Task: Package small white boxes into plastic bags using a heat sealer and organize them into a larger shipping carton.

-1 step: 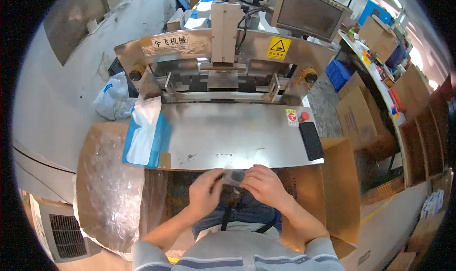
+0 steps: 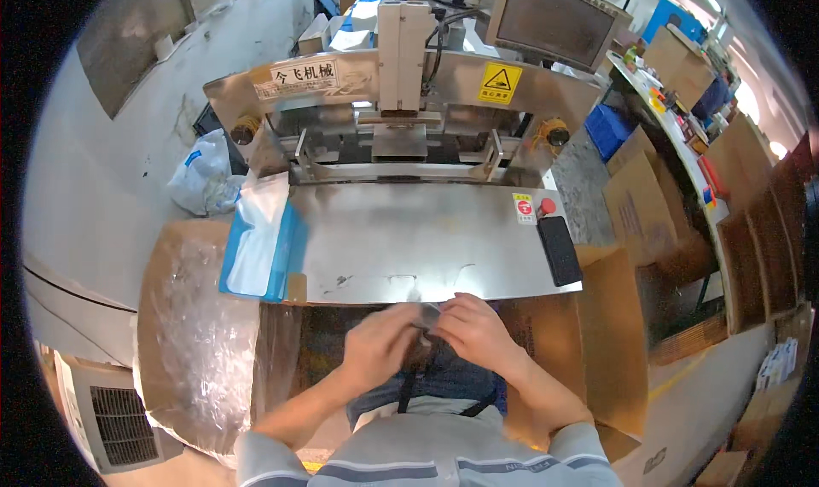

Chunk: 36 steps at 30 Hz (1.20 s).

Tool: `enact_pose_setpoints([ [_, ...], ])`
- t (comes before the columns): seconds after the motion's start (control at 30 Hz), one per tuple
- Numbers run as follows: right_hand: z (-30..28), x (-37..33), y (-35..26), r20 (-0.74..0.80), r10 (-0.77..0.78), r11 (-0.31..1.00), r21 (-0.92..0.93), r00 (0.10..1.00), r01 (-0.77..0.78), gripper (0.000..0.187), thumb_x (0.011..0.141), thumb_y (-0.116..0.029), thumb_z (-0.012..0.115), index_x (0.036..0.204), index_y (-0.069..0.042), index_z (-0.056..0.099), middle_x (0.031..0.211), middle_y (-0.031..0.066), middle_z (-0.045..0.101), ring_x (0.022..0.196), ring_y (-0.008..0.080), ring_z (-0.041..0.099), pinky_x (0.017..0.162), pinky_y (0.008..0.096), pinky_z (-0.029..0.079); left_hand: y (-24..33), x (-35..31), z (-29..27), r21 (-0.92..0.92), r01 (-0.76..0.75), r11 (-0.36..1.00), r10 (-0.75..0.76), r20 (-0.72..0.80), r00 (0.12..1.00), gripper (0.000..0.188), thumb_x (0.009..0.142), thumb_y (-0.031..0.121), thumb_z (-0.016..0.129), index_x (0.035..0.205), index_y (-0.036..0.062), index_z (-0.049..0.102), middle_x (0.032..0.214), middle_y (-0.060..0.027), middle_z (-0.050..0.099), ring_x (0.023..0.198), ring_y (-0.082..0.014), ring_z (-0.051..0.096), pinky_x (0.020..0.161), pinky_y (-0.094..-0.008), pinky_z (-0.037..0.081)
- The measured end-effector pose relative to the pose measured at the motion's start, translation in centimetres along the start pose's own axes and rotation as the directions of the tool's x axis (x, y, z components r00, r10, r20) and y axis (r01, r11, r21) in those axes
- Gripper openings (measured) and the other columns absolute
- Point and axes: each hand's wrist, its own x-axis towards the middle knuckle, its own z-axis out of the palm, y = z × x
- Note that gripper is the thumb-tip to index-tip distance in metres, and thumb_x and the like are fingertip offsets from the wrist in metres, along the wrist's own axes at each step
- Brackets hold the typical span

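At six o'clock of the steel tabletop (image 2: 418,240), the right hand (image 2: 474,332) pinches a small clear plastic piece (image 2: 428,316) beside the left hand (image 2: 377,348), whose grip I cannot tell. A loose pinch could drop the piece.

On metal crossbar (image 2: 226,93) before me: white plate (image 2: 296,77), bold dark Chinese characters; further right, yellow warning sign (image 2: 500,83), black triangle, small characters beneath. On my steel worktop (image 2: 409,231), beside red button (image 2: 548,206): small label (image 2: 524,208), red round symbol. Print along monitor (image 2: 553,25) top edge; lettering on my shirt (image 2: 384,444) band, perhaps Latin, too small to make out.
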Motion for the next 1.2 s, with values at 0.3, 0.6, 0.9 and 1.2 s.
enact_pose_setpoints([
  [0.3,-0.6,0.3,1.5,0.242,0.138,0.989,-0.086,0.960,-0.121,0.013,0.079,-0.014,0.075,0.081,-0.004,0.066,0.086,0.0116,0.067,0.086,0.0337,0.063,0.084,0.0445,0.051,-2.7,2.7,-0.3,0.191,-0.055,0.980,-0.053,0.518,0.854,0.018,0.090,0.021,0.066,0.100,0.0065,0.070,0.088,-0.0160,0.071,0.082,-0.0357,0.069,0.071,-0.0459,0.055],
  [0.6,-3.2,3.1,5.5,0.424,0.176,0.948,0.171,0.889,-0.269,0.012,0.084,-0.016,0.075,0.084,-0.005,0.070,0.092,0.0093,0.068,0.095,0.0302,0.062,0.087,0.0381,0.049,-5.0,6.2,-4.9,0.040,0.136,0.990,-0.137,0.524,0.841,0.018,0.095,0.019,0.060,0.099,0.0016,0.064,0.096,-0.0217,0.065,0.089,-0.0437,0.062,0.077,-0.0497,0.050],
  [0.9,0.9,9.7,15.6,0.270,0.341,0.860,0.296,0.900,-0.415,0.019,0.090,-0.019,0.067,0.091,-0.002,0.073,0.082,0.0119,0.070,0.077,0.0262,0.066,0.076,0.0371,0.051,-16.8,13.8,-3.2,-0.024,0.345,0.938,-0.273,0.561,0.781,0.036,0.099,0.034,0.059,0.092,-0.0006,0.064,0.085,-0.0135,0.066,0.076,-0.0255,0.058,0.076,-0.0391,0.048],
  [1.2,3.5,19.4,25.9,0.277,0.537,0.728,0.323,0.796,-0.604,0.025,0.091,-0.021,0.066,0.094,0.003,0.070,0.082,0.0161,0.070,0.076,0.0192,0.066,0.071,0.0359,0.052,-27.0,27.1,-1.9,-0.116,0.689,0.716,-0.561,0.491,0.666,0.041,0.091,0.043,0.071,0.108,0.0052,0.074,0.099,-0.0021,0.072,0.085,-0.0123,0.061,0.074,-0.0292,0.048],
])
